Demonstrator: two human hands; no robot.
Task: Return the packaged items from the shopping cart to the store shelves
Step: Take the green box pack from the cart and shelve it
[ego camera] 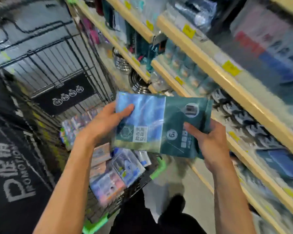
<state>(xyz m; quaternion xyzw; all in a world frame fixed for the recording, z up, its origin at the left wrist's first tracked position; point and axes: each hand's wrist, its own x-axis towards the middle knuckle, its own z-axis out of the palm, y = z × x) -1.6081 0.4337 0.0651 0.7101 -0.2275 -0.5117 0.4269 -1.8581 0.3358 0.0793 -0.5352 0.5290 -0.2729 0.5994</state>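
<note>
Gripping one packet (161,125), both hands (left (107,122), right (208,144)) hover above the packet-filled cart (61,68).

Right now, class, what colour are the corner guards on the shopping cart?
Bright green corner guards, clearest in the head view.

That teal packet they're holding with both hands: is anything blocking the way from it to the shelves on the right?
Nothing visible does. The packet is held by the left hand and right hand above the cart, and the shelves lie open beside it, though already full of stock.
</note>
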